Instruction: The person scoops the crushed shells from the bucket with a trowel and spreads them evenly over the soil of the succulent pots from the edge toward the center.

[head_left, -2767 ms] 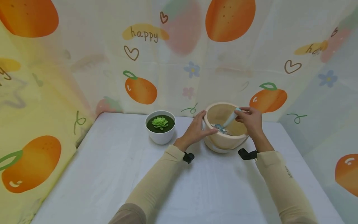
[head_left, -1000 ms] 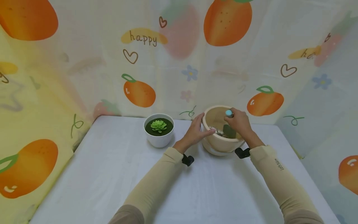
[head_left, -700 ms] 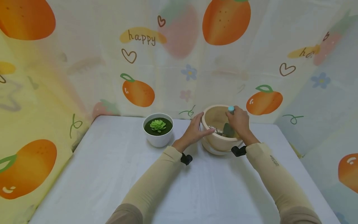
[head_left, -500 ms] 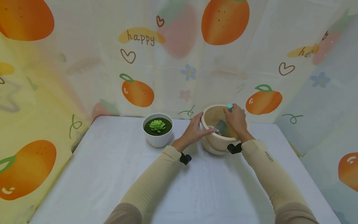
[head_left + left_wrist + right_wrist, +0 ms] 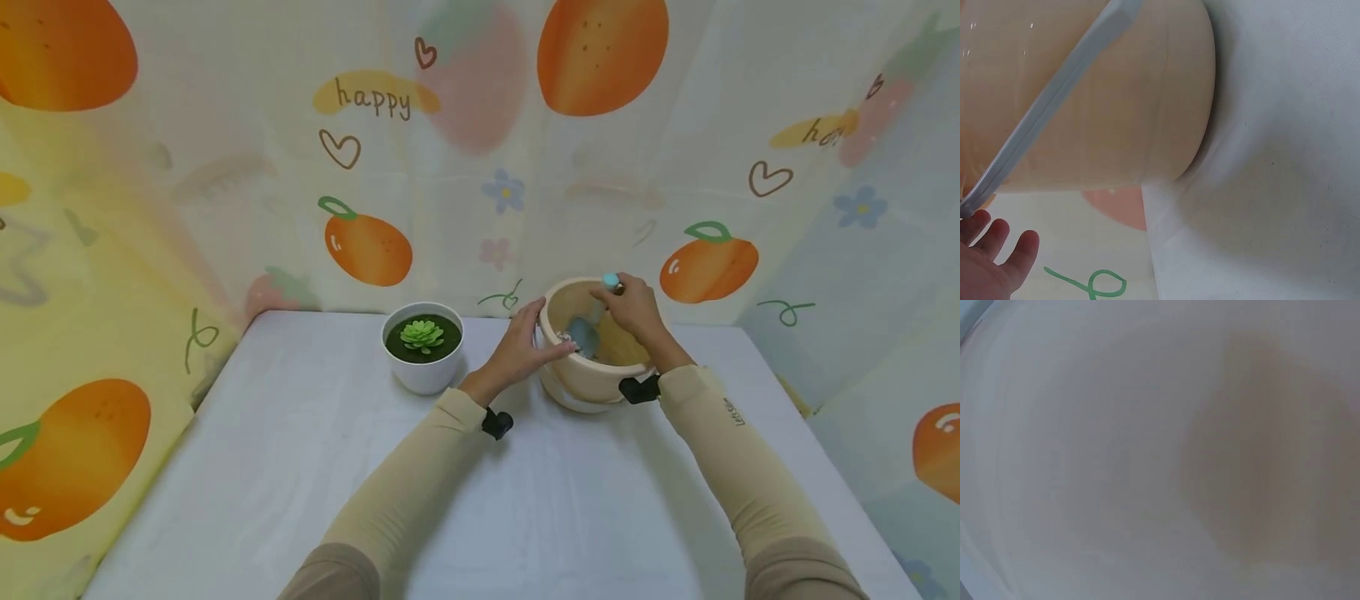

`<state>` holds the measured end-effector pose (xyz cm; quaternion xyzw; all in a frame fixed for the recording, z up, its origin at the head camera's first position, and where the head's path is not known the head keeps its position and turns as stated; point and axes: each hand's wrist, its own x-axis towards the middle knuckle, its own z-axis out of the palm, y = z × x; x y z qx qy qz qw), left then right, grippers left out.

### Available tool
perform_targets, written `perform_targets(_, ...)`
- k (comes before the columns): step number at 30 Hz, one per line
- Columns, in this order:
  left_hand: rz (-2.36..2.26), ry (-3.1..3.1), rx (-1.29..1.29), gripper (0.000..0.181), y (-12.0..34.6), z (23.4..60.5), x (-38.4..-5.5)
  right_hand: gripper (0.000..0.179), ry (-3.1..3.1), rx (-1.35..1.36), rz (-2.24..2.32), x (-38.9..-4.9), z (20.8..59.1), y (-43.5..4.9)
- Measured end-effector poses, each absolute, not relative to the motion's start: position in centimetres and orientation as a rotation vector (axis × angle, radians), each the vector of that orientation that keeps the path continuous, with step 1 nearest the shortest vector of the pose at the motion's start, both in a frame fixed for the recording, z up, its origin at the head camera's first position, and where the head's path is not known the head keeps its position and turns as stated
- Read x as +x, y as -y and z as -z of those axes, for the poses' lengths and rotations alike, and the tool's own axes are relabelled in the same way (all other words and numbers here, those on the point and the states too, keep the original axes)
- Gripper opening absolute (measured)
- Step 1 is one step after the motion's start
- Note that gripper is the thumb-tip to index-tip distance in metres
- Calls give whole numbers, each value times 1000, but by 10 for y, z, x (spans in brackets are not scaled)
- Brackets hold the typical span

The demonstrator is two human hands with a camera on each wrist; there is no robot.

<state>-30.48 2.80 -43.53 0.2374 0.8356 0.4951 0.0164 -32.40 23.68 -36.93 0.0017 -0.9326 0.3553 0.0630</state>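
A cream bucket stands on the white-covered table, a grey handle hanging across its side. My left hand holds it at the left, thumb over the rim and fingers along the outside; several fingertips show beside it in the left wrist view. In my right hand, above the bucket's right rim, is a small trowel with a light-blue handle end. Its grey-blue blade is down inside the bucket, near whitish bits that are mostly hidden. The right wrist view is filled by the blurred bucket wall.
To the left of the bucket is a white pot with a green succulent in dark green filling. A fruit-printed cloth hangs close behind the table and along both sides.
The trowel's blade has swung from the right side of the bucket's inside to the left, its handle tilting with my right hand. My left hand has stayed on the rim.
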Motion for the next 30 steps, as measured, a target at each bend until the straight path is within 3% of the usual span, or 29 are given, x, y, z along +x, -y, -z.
perform_targets(10,-1571,-2620,771,97,-23,436,-310,29,2720,157,-1238,-327,376,-232)
perform_targets(21,-1551,-2620,764,94,-22,436,-305,36,2737,203,-1387,-320,378,-229)
perform_targets(30,-1553,-2606,768,94,-24,434,-307,37,2782,86,-1359,-316,370,-231)
